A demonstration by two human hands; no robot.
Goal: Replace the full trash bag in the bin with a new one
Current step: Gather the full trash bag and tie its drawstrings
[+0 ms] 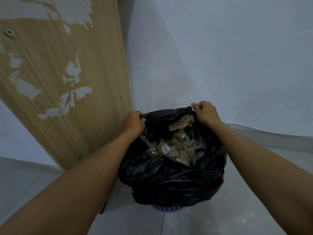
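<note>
Gripping the far rim of a black bag (pixel 172 180), both hands are closed into fists on the plastic: the left hand (pixel 133 123) clamps the rim at its far-left corner, and the right hand (pixel 205 112) pinches the far-right corner, thumb tip showing above the bunched edge. The hands are set apart, with the bag's mouth stretched open between them. Inside lies trash (pixel 176 146), a heap of crumpled clear wrappers and brownish scraps that fills the bag close to its top. The bag sits in a bin (pixel 166 209), of which only a strip of blue perforated wall shows beneath the draped plastic at the near side. The bin stands on a pale tiled floor (pixel 211 217) in a corner, just beside a wooden panel (pixel 64 73) with peeling veneer on the left and near a white wall (pixel 228 56) behind.
</note>
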